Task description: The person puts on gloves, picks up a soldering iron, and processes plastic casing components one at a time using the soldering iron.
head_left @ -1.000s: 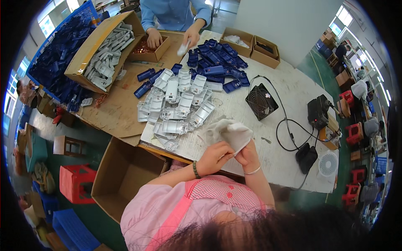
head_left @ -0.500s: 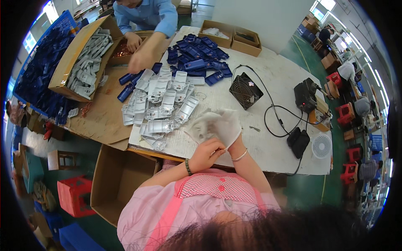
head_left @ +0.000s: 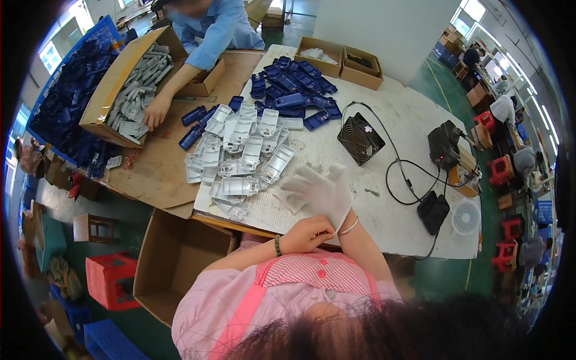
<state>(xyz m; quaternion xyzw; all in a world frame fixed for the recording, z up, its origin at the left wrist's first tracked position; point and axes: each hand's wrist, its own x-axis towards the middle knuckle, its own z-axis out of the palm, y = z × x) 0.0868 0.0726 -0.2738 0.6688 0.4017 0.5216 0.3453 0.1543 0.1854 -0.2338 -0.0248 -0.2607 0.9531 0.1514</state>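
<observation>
A thin white glove (head_left: 333,191) covers my right hand (head_left: 324,187), whose fingers are spread over the table. At its wrist, just above a silver bangle (head_left: 348,227), my left hand (head_left: 308,234) pinches the cuff. My left hand is bare, with a dark beaded bracelet (head_left: 277,245). More white cloth (head_left: 290,201) shows beside the gloved fingers; I cannot tell if it is a second glove. Left of the hands lies a heap of white plastic housings (head_left: 241,149). Behind it are piled blue plastic housings (head_left: 294,90).
A co-worker's hand (head_left: 157,111) reaches into a tilted carton (head_left: 99,111) of white parts. A square black fan (head_left: 360,139), looping cables, a black adapter (head_left: 433,212) and a round white fan (head_left: 465,217) occupy the right. An open carton (head_left: 174,264) stands below the table's left edge.
The glove, bunched and loose before, now fits over my right hand with its fingers spread. The co-worker's hand has moved left from near the housings into the tilted carton.
</observation>
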